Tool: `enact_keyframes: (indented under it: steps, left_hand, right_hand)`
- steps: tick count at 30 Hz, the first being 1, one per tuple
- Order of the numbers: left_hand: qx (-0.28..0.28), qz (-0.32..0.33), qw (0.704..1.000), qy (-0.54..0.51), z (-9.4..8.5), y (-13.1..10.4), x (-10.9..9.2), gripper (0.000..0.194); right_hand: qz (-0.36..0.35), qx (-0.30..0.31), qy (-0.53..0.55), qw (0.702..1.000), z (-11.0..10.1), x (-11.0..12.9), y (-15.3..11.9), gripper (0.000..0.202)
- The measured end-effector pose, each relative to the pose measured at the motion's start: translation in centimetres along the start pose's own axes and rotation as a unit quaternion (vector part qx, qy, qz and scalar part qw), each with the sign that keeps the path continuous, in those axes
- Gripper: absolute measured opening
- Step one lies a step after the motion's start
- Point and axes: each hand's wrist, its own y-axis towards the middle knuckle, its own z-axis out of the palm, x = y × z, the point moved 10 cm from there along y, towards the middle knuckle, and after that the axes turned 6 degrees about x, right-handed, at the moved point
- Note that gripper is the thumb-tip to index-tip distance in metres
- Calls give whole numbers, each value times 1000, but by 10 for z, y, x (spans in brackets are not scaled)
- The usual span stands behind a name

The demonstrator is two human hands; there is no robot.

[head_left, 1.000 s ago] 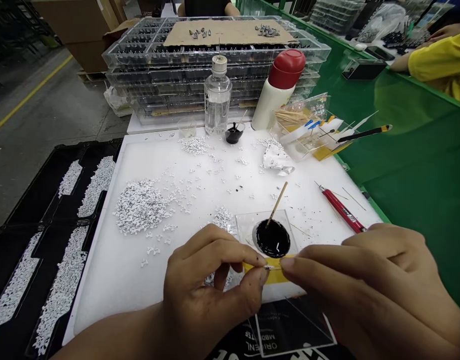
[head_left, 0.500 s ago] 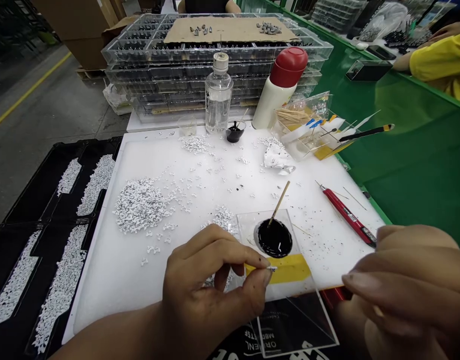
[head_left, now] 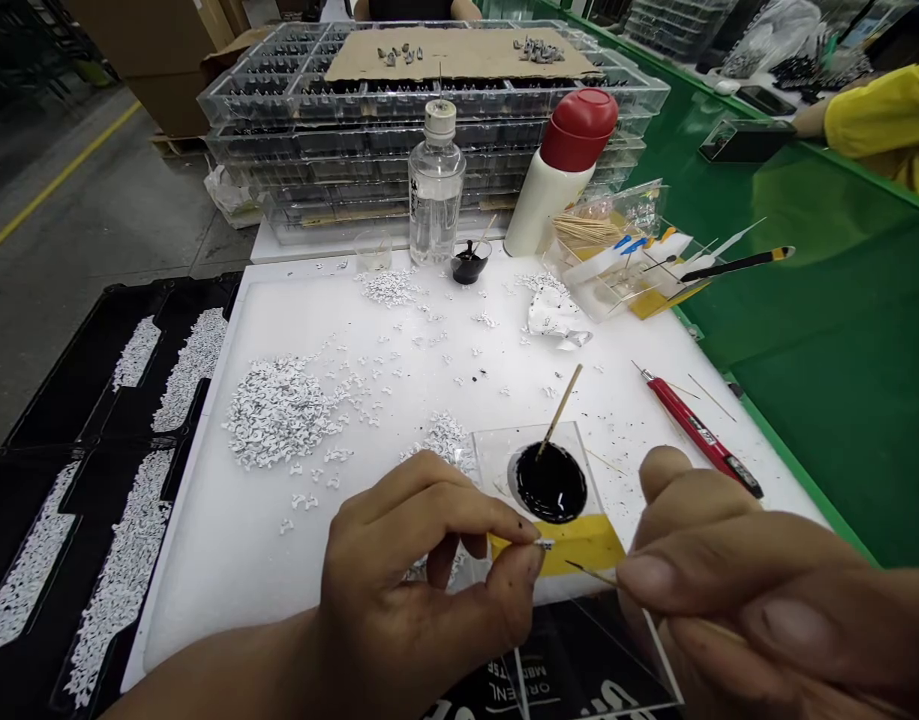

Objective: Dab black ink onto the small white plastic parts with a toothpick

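Note:
Between the thumb and forefinger of my left hand is a tiny white piece with dark marks. My right hand pinches a thin stick with a dark tip, which points left toward the piece; a small gap lies between them. Just beyond my fingers, a clear plate carries a round pool of black paint with a wooden stick standing in it. Yellow tape crosses the plate. A big heap of small white pieces lies on the white board.
Behind the board stand stacked clear trays, a clear bottle, a red-capped flask and a small cup of black liquid. A red pen-like tool lies at right. Black trays sit at left. A person's yellow sleeve shows beyond the green divider.
My right hand has moved left toward my left hand, and the thin stick in its fingers now shows clearly. My left hand has barely moved and still pinches the white piece.

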Motion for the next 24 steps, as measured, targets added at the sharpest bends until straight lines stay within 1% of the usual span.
enact_keyframes:
  steps: [2,6,11,14,16,21,24]
  left_hand:
    - [-1,1,1000,2,0,0,-1,13]
    - [-2,4,1000,14,-1,1,-2,13]
    - [3,10,1000,20,-1,1,-4,14]
    - [2,9,1000,20,0,1,-5,14]
    - [2,8,1000,21,0,1,-5,13]
    - [-6,7,1000,14,-1,1,-3,14]
    - [-7,3,1000,10,-1,1,-1,14]
  right_hand:
    - [-4,4,-10,1000,-1,-1,1,28]
    - [-18,25,-32,999,7,5,4,31]
    - [-33,76,-94,992,19,11,4,14]
    - [-46,64,-105,991,17,14,1,10]
    - [-44,45,-103,993,15,14,-1,13]
    - [-40,65,-99,992,19,12,0,17]
    - [-30,56,-92,994,15,10,0,21]
